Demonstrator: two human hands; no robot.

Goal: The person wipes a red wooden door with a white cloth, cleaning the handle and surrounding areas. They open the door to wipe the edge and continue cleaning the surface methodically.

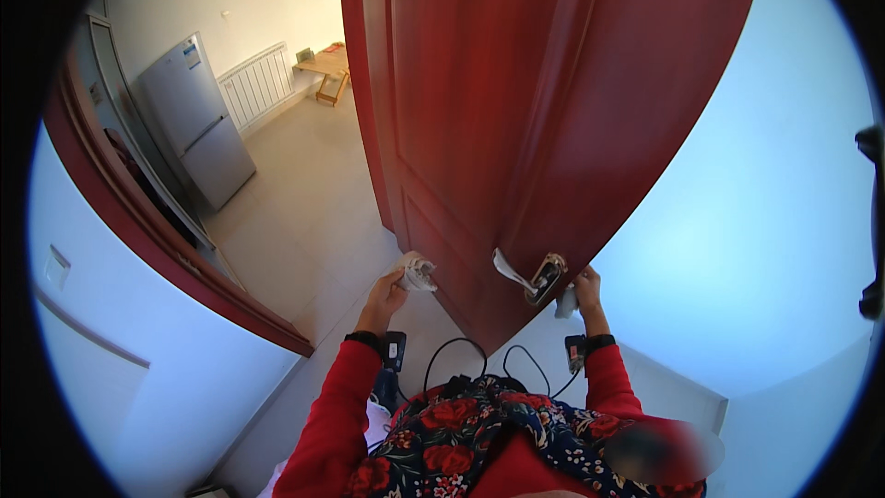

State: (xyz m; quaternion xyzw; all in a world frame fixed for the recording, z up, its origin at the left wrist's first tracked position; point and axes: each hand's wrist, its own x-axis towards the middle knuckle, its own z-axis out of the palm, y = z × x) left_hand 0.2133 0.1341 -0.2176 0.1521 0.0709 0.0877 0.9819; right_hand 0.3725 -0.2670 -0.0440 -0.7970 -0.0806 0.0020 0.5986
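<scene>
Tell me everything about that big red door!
The door is tall, dark red, a bit shiny and looks wooden, with moulded panels. A pale lever handle sticks out from a metal-looking plate. It stands open near a pale wall. The left hand and right hand, holding cloths, are near its edges; whether they touch it is unclear.

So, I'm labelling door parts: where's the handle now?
In the head view, below and right of centre: the door handle is on the red door, near its right edge, just left of the person's right hand.
</scene>
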